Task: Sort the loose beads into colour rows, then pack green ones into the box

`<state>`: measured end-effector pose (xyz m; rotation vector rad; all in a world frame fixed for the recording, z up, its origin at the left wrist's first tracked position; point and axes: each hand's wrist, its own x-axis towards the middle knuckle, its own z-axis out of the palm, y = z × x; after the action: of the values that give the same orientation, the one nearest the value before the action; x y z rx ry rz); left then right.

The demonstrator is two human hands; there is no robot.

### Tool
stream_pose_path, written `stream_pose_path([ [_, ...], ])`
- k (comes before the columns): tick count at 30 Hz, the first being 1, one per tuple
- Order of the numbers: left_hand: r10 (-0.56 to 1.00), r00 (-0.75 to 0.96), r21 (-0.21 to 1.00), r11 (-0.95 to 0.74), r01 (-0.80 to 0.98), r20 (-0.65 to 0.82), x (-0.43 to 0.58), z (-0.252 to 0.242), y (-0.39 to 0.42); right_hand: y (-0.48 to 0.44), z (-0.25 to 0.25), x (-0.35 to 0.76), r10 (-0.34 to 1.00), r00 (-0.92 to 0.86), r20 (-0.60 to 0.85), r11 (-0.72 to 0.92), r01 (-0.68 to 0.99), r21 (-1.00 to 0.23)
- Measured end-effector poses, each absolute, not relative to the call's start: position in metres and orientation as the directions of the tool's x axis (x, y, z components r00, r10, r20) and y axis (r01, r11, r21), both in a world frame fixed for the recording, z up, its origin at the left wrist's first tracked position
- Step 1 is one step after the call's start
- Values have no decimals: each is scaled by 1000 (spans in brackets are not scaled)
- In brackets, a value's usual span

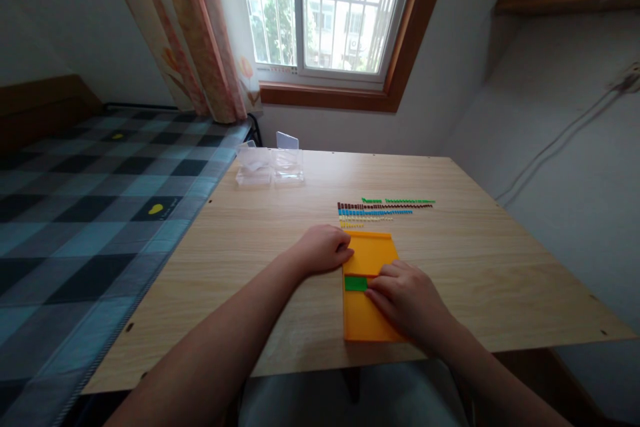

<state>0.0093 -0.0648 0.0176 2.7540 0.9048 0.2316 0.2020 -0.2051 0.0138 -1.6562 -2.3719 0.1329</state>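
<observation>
An orange tray lies on the wooden table near its front edge, with a raised bar across its middle. Against the near side of that bar sits a green piece. My left hand is closed at the tray's upper left edge, its fingertips bent over the rim. With its fingers pressed together, my right hand touches the right end of the green piece and covers part of the tray's right side. Beyond the tray are rows of small pieces: brown, blue, green and yellow.
Clear plastic boxes with raised lids stand at the table's back left. A bed with a checked cover adjoins the table on the left. A window and curtain are behind, and a cable hangs on the right wall.
</observation>
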Motion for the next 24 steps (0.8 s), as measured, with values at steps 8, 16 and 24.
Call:
stream_pose_path([
  [8,611,789,286,-769,572,67,9,19,-65,-211,15,199,946,-288,151,318,914,-251],
  [16,610,790,286,-769,572,61,10,21,-66,-214,14,201,950,-278,144,309,908,-283],
  [24,613,788,296,-765,572,59,9,21,-66,-215,13,201,945,-283,162,317,913,-256],
])
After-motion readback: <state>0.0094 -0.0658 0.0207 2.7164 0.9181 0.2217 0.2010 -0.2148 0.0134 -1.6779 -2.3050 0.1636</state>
